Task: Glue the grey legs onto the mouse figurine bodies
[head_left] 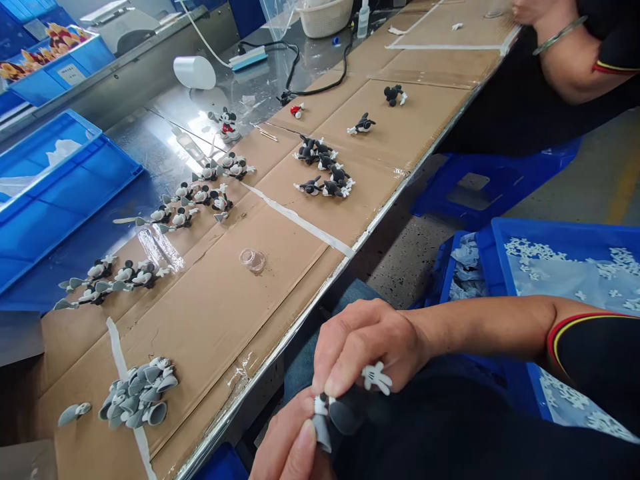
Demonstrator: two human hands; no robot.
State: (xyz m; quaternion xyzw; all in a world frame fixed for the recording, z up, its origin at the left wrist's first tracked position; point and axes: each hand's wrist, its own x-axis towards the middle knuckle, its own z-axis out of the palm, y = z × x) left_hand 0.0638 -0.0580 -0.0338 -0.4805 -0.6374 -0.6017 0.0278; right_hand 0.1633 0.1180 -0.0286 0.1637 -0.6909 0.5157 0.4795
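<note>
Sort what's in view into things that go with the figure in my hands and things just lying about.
Likely part of the job:
held figure
grey pile
black-and-white figures
white hand-shaped pieces

Probably just lying about:
black cable
pale basket
small bottle

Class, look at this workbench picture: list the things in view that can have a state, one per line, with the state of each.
Left hand: closed on a grey-and-white toy piece
Right hand: closed, pinching at that piece's upper end
Red-shorts figure: standing upright
Grey pieces: heaped
Clear discs: lying flat, overlapping
Bin of white pieces: open-topped
</note>
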